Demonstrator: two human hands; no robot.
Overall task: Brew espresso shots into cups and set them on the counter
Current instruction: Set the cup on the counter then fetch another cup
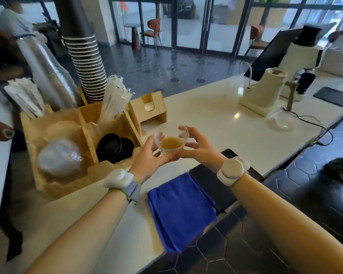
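A clear plastic cup (171, 139) with a shallow layer of golden-brown espresso at its bottom is held above the white counter (210, 113). My left hand (149, 157) grips it from the left and below, fingers curled under its base. From the right, my right hand (199, 146) wraps the cup's side, thumb near the rim. The cup stays upright, just in front of the wooden organiser (67, 147). Both wrists wear white bands.
The organiser holds clear dome lids (60, 157), black lids (115, 148), wrapped straws (115, 99) and a tall stack of paper cups (87, 68). A blue cloth (180, 212) and a black mat (216, 184) lie near the counter's front edge. A white grinder (265, 91) stands at right.
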